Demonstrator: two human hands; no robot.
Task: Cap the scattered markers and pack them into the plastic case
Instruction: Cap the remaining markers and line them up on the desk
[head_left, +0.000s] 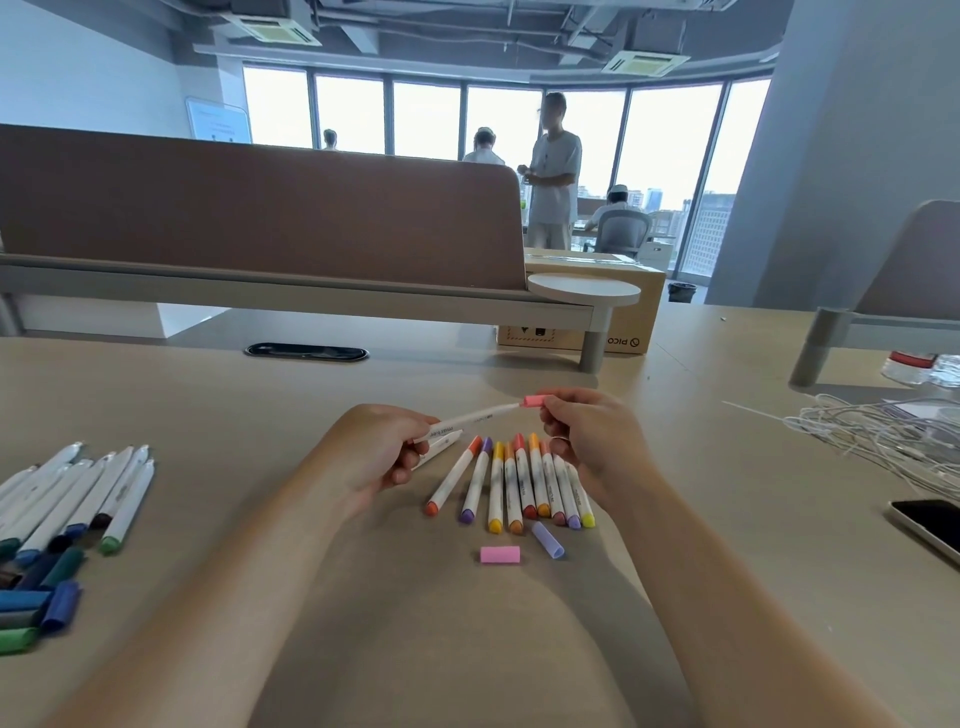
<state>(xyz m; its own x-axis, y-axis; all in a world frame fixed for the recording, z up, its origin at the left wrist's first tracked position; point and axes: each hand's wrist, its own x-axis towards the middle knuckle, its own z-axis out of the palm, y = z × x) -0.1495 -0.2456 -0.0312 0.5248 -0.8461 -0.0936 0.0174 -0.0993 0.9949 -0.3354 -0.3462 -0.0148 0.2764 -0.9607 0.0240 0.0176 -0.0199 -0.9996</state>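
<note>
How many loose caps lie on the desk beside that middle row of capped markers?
2: a pink cap nearest the camera, and a lavender cap just right of it. Others may be hidden.

Left hand (379, 457) curled round marker (478, 418), right hand (587, 436) fingers pinching pink cap (534, 400), forearms converging

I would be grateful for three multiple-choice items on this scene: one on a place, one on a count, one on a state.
1. Where on the desk lie the blue and green markers? A. far left B. far right C. centre
2. How many loose caps lie below the capped row? A. none B. two C. five
3. What does the right hand do? A. rests flat B. pinches a pink cap C. hangs idle
Answers: 1 A, they lie leftmost. 2 B, a loose pink cap and a lavender cap. 3 B, at the held marker's tip.
</note>
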